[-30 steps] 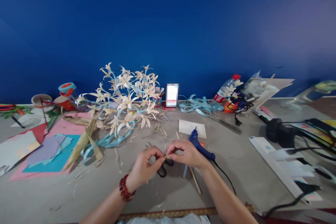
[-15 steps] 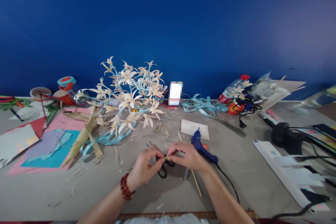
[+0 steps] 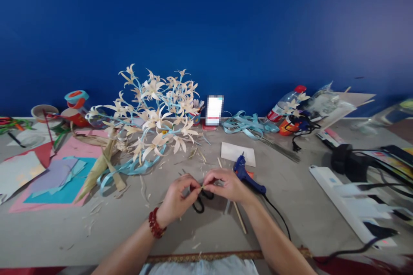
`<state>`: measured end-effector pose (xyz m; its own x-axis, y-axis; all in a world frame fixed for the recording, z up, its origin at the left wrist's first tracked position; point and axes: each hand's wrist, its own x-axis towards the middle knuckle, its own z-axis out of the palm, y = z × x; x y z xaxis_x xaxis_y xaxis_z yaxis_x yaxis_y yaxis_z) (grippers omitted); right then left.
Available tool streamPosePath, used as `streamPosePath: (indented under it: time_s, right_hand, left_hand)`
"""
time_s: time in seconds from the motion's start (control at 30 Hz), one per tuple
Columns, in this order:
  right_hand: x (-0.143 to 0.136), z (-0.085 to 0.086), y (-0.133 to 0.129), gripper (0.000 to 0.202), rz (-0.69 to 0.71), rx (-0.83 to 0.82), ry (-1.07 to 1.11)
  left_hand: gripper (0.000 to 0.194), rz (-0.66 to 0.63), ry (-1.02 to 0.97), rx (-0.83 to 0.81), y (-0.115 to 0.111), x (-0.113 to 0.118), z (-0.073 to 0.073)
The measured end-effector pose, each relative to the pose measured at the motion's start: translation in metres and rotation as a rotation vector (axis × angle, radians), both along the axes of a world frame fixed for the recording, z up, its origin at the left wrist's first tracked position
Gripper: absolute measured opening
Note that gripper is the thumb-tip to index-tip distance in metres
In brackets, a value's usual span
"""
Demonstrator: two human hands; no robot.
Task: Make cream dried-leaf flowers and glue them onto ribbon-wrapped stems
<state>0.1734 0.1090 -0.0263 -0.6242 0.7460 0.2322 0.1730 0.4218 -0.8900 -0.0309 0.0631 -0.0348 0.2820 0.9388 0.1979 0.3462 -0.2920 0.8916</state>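
Observation:
My left hand, with a red bead bracelet at the wrist, pinches a small yellowish-green piece between thumb and forefinger. Fingertips of my right hand meet it from the other side, pinching the same piece. Most of the piece is hidden by the fingers, so its kind cannot be made out. Black-handled scissors lie on the table under the hands, partly covered. Right of my right hand rests a blue hot glue gun. A thin wooden stick lies by my right wrist.
Cream husk-like flowers on light blue stems stand at back left. Coloured paper and dried husks lie left. Blue ribbon, a drink bottle and a phone stand behind. A power strip with cables lies right.
The view has shifted slightly, so the table appears a little higher. Both hands stay together in the same pinch, with only small finger movement.

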Motion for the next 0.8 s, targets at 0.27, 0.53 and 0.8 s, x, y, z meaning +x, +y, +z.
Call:
streamPosePath:
  time_s: [0.27,0.53,0.8]
  right_hand:
    - [-0.001,-0.0018,0.0002,0.023,-0.01,0.005,0.012]
    - [-0.0009,-0.0043,0.0014,0.021,0.011,0.002,0.031]
    - [-0.0005,-0.004,0.001,0.02,0.019,-0.005,0.022]
  left_hand:
    - [0.015,0.01,-0.014,-0.001,0.0007,0.0002,-0.0024]
    - [0.013,0.0,0.006,0.008,0.0005,0.0001,-0.0008]
    - [0.014,-0.006,0.024,0.011,0.0007,0.0001,-0.0009]
